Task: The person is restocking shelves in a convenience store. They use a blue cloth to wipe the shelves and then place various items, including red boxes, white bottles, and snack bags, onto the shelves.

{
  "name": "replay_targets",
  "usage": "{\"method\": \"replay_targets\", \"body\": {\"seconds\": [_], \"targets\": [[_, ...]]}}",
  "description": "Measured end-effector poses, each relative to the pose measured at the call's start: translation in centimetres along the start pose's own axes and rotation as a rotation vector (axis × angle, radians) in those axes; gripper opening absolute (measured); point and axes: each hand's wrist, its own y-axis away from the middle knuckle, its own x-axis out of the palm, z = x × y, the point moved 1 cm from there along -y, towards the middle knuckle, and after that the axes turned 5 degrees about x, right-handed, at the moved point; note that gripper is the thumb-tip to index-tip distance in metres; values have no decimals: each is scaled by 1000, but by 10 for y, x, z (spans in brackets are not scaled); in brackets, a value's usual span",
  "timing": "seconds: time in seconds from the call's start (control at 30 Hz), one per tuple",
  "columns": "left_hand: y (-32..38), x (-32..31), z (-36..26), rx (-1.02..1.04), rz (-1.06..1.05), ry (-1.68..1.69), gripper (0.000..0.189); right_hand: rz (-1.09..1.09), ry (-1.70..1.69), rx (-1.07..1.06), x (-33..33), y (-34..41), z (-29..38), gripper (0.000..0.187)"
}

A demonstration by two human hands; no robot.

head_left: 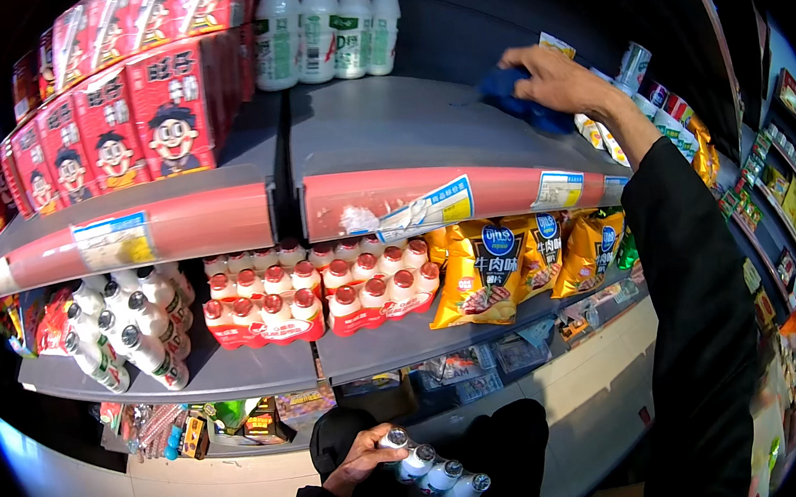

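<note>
My left hand grips the end of a row of white plastic drink bottles with dark caps, held low over my lap. My right hand reaches over the upper shelf with a dark blue cloth under its fingers. The cloth lies against the shelf top, near white-and-yellow packs at the right. Further left on the same shelf stand several white drink bottles with green labels, upright side by side. Red milk cartons are stacked left of those bottles.
The lower shelf holds tilted white bottles, red-capped bottle packs and yellow chip bags. A pink price rail runs along the upper shelf's edge. Cans and packs stand at the right, beyond my forearm.
</note>
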Motion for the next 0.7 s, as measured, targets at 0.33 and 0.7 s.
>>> {"method": "replay_targets", "body": {"seconds": [0.33,0.7], "targets": [[-8,1,0,-93,-30,28,39,-164,189,-16,12,-75,-32,51],[-10,4,2,-62,-42,90,39,258,275,-6,52,-92,-36,55]]}}
